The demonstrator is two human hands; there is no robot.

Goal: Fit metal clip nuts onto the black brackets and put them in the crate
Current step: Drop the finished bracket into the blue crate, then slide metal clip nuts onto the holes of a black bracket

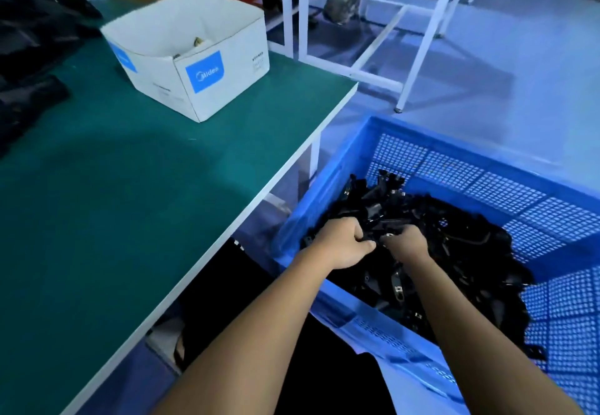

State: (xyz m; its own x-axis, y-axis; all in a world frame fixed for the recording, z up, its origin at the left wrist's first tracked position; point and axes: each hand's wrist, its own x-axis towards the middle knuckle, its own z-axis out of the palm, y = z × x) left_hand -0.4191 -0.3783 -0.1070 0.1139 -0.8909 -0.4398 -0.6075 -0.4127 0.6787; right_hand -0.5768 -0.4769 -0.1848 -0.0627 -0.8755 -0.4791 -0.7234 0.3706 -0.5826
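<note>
Both hands reach into the blue perforated plastic crate [461,168] that stands on the floor just beside the green-topped worktop [136,194]. The crate holds a heap of black plastic brackets [454,246], several with small bright metal clip nuts [396,288] showing on them. The left hand [341,242] lies on the near left part of the heap with its fingers curled down into the brackets and the thumb pointing towards the other hand; it grips brackets from the pile. The right hand [406,244] is just beside it, almost touching, with fingers bent round black pieces at the top of the heap, and a glint of metal shows at its fingertips. On the worktop, well apart from the crate, stands an open white cardboard box with blue labels [194,57], with a few small dull metal pieces visible inside. Dark black parts [29,57] lie at the far left edge of the worktop.
</note>
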